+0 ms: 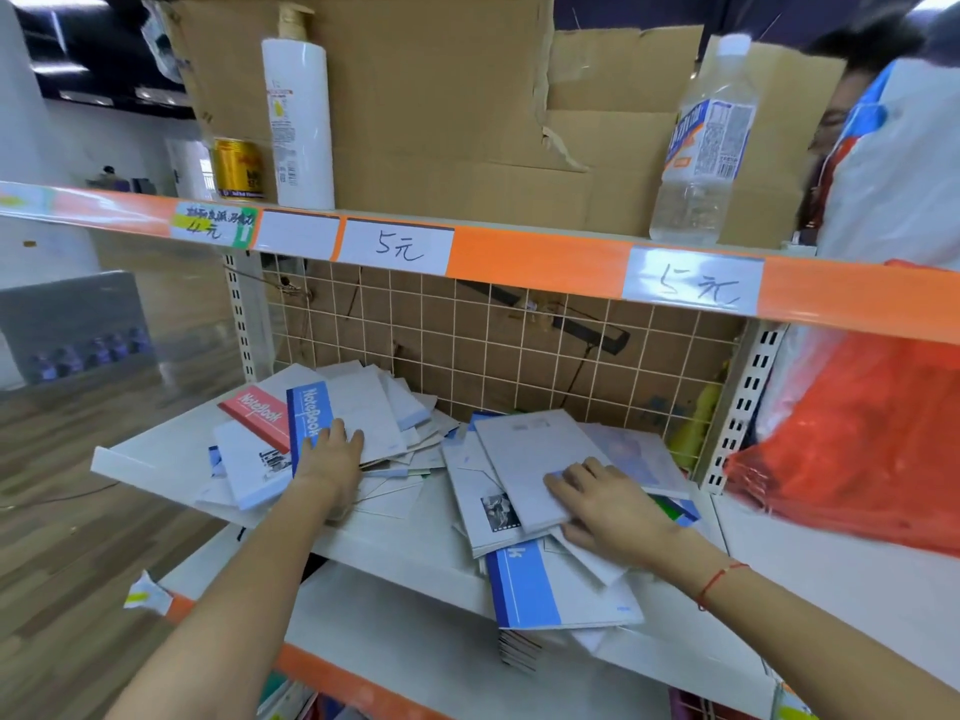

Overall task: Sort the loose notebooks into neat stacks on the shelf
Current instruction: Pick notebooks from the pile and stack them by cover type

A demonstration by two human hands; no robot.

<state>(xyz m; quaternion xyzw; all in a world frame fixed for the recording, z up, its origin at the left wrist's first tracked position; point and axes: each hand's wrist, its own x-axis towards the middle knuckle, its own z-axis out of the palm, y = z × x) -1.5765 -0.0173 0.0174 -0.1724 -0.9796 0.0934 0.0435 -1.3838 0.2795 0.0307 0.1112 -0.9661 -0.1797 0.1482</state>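
Loose notebooks lie scattered over the white middle shelf. On the left sit a red notebook and a blue notebook among several pale ones. My left hand rests flat on that left heap, fingers spread over the blue notebook's lower end and a grey one. On the right, my right hand grips the near edge of a pale grey notebook that tops a messy pile. A blue-and-white notebook hangs over the shelf's front edge below it.
A wire grid backs the shelf. The upper shelf holds a white pump bottle, a gold can, a water bottle and cardboard. A red plastic bag hangs at the right, and a person stands behind it.
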